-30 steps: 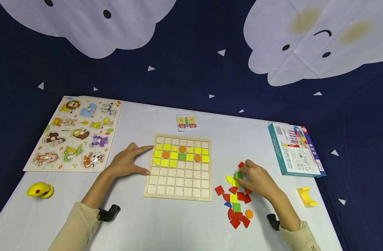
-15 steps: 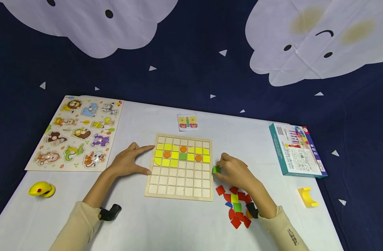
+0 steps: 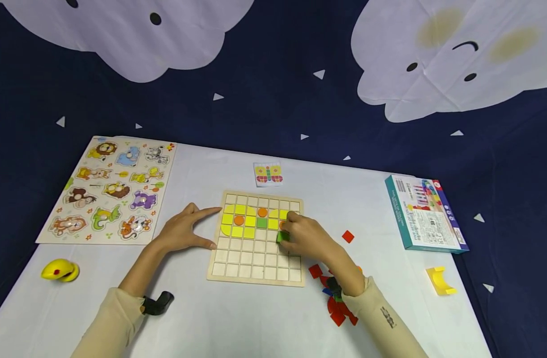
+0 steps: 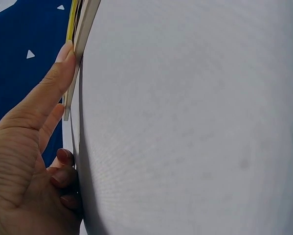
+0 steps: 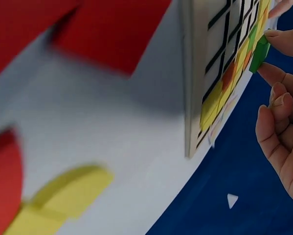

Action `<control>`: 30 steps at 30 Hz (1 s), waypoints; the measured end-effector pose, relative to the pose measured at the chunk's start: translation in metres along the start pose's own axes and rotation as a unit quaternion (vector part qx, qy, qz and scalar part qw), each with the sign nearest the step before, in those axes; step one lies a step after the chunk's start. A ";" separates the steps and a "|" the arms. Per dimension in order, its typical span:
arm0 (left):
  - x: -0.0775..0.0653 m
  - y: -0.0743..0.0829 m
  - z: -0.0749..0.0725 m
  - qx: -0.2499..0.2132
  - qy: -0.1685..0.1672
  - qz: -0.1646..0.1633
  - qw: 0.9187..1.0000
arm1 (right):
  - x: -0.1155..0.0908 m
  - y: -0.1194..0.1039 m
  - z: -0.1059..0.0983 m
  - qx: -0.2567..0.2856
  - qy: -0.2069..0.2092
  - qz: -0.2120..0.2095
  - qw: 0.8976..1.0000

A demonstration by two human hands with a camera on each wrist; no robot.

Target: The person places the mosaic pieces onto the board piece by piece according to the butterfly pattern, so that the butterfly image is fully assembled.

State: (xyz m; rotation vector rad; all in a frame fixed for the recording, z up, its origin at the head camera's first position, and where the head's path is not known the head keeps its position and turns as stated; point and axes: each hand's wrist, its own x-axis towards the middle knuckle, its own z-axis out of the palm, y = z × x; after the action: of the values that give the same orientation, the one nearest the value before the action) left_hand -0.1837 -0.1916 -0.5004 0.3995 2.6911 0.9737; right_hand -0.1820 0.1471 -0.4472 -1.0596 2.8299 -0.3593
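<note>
A wooden grid board (image 3: 253, 272) lies mid-table; yellow, orange and green pieces sit in several upper cells. My left hand (image 3: 180, 231) rests at the board's left edge, with thumb and index finger spread apart and touching it. In the left wrist view the thumb (image 4: 51, 90) presses on the board's side. My right hand (image 3: 310, 238) is over the board's right part and pinches a green square tile (image 5: 259, 55) between thumb and index finger, above the surface. It hides some right-hand cells. Beyond the board lies a small butterfly pattern card (image 3: 268, 175).
Loose red pieces (image 3: 337, 318) lie right of the board, partly under the right forearm; a single red square (image 3: 347, 236) lies apart. An animal puzzle (image 3: 108, 191) and yellow toy (image 3: 59, 270) stand left. A box (image 3: 425, 214) and yellow curved block (image 3: 440, 281) lie right.
My right hand has picked up the green tile from the loose pieces and carried it left over the board. My left hand has stayed at the board's edge.
</note>
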 end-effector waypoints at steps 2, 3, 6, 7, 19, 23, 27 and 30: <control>0.000 0.000 0.000 -0.001 0.000 0.002 1.000 | 0.005 -0.003 0.002 0.004 -0.005 -0.005 1.000; 0.000 0.000 0.000 -0.001 0.000 0.002 1.000 | 0.007 -0.005 0.003 0.006 -0.008 -0.006 1.000; 0.000 -0.001 0.001 -0.001 -0.001 0.000 1.000 | 0.014 -0.010 0.006 0.007 -0.011 -0.014 1.000; 0.001 -0.001 0.002 -0.001 -0.002 -0.001 1.000 | 0.016 -0.011 0.007 0.004 -0.012 -0.017 1.000; 0.000 -0.001 0.003 0.001 0.004 0.004 1.000 | 0.037 -0.025 0.016 -0.013 -0.021 -0.024 0.999; 0.000 -0.001 0.003 0.002 0.003 0.005 1.000 | 0.038 -0.027 0.019 -0.019 -0.022 -0.021 0.999; 0.001 -0.001 0.002 0.007 0.003 0.005 1.000 | 0.039 -0.029 0.022 -0.010 -0.012 -0.022 1.000; 0.000 -0.001 0.000 0.006 0.003 0.003 1.000 | 0.041 -0.029 0.024 -0.002 -0.002 -0.022 1.000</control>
State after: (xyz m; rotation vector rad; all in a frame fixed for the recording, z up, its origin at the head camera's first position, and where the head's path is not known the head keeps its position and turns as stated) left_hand -0.1839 -0.1921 -0.5015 0.4092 2.7037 0.9618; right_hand -0.1904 0.0951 -0.4631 -1.1249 2.8087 -0.3539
